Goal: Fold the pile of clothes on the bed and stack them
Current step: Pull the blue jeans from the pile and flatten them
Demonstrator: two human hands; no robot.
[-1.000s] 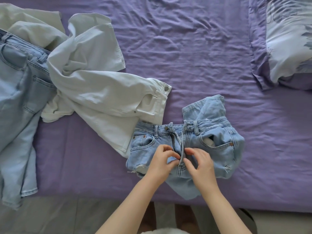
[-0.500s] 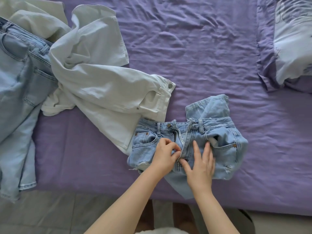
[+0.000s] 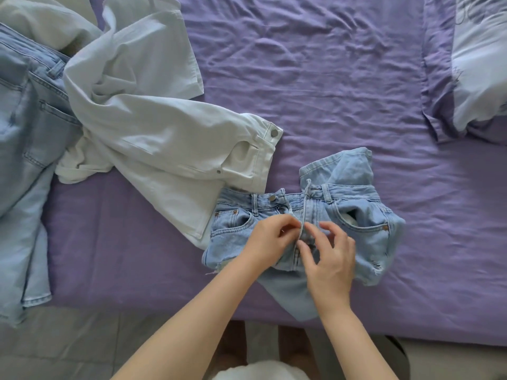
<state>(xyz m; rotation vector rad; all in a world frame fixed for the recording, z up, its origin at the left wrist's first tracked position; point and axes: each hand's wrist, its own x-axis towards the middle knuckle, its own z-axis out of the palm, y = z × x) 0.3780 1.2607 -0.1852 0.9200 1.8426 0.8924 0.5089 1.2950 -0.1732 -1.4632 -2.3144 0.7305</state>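
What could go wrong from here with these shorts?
The light blue denim shorts hang over the bed edge near the left hand and right hand; they may slide off. The white cotton trousers overlap their waistband corner, so folding might drag them.

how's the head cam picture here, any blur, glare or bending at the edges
Head view: soft even daylight, no glare. The denim shorts, both hands (left hand, right hand) and the white trousers look sharp enough, stitching and buttons readable. Sheet creases cast gentle shadows. Wide-angle bending shows: the bed's near edge curves, and the pillow and long jeans stretch toward the sides.
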